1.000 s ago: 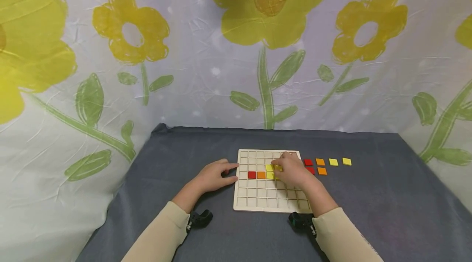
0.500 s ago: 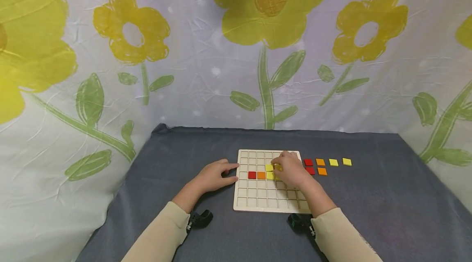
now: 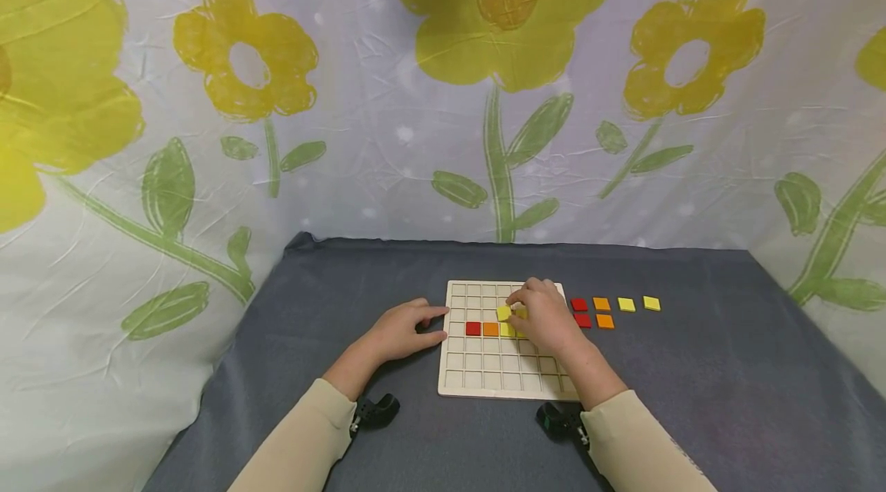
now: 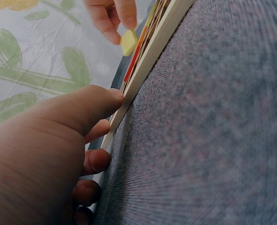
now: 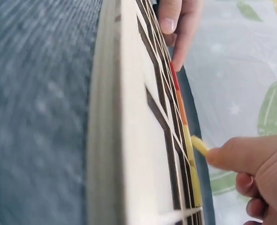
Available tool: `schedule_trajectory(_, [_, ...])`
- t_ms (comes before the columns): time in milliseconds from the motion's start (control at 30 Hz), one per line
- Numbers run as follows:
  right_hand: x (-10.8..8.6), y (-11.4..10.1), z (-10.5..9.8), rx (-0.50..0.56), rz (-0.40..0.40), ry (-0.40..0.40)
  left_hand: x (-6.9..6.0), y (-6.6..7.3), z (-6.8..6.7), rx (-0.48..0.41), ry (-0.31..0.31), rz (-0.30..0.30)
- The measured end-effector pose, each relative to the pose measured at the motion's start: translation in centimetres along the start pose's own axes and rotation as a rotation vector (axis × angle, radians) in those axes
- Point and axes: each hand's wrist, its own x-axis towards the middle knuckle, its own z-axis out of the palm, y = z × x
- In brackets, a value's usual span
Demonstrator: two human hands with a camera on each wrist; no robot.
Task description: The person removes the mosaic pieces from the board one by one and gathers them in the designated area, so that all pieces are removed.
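Observation:
My right hand (image 3: 550, 320) pinches a yellow square tile (image 3: 504, 313) between thumb and fingers, tilted just above the wooden grid board (image 3: 477, 370). In the right wrist view the held yellow tile (image 5: 200, 145) stands clear of the row at its lower end. A red tile (image 3: 473, 328), an orange tile (image 3: 491, 329) and a yellow tile (image 3: 507, 330) lie side by side in the grid. More yellow beside them is partly hidden by my right hand. My left hand (image 3: 400, 332) touches the board's left edge with thumb and extended index finger.
Right of the board lie loose red tiles (image 3: 578, 304), orange tiles (image 3: 601, 304) and yellow tiles (image 3: 626, 305) on the dark grey cloth (image 3: 443, 446). A flower-printed curtain (image 3: 360, 131) hangs behind the table.
The yellow tile under my right fingertips has come up off the grid and tilted. My right hand has risen slightly with it, while the left hand stays put.

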Motion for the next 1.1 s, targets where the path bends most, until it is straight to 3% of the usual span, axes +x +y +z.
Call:
schedule_trajectory(567, [-0.4,1.3,-4.9,0.233,0.042,0.056,0.0,-0.5,0.3,-0.008,0.018,0.052])
schedule_trajectory(1100, [-2.1,4.2,-10.0,0.310,0.136,0.097,0.0,-0.4,0.2,0.004,0.007,0.037])
